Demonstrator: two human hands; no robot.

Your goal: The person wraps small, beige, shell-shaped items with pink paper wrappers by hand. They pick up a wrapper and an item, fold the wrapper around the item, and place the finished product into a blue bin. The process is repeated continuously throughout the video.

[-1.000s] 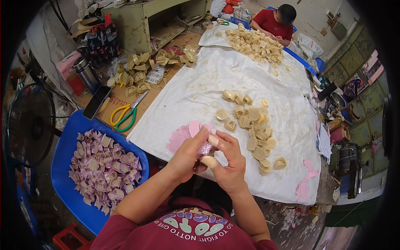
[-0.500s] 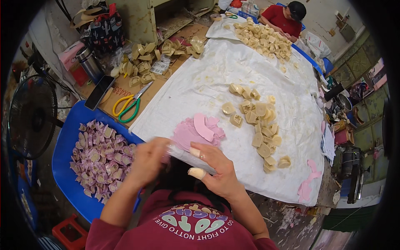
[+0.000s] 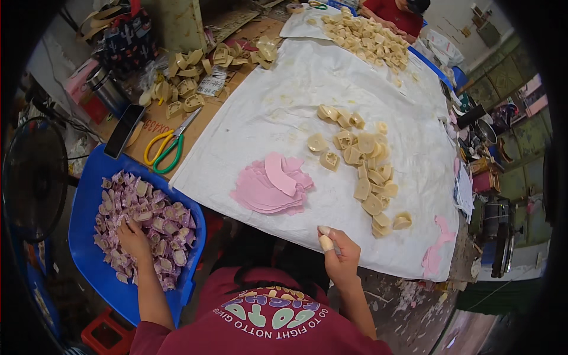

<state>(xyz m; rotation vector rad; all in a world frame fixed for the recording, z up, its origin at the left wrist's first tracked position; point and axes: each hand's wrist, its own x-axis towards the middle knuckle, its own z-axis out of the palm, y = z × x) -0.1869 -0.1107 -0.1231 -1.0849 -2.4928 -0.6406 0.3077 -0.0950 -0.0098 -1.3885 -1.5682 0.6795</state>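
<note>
My left hand is down in the blue basin, over a heap of purple-and-beige wrapped pieces. Its fingers look stretched out and touch the heap; their tips are partly hidden among the pieces. At the table's front edge my right hand has its fingers curled, thumb and forefinger close together, and nothing shows between them. Pale covers wrap those two fingertips. Between the hands, on the white sheet, lies a stack of thin pink sheets with a curved pink strip on top.
Small beige molded pieces lie loose right of the pink stack, with a bigger pile at the far end by a co-worker in red. Scissors, a phone and a flask are at left. A fan stands beside the basin.
My left hand has gone from beside the right hand at the table edge down into the basin. My right hand has drawn slightly right and its fingers have closed up. The view has shifted a little.
</note>
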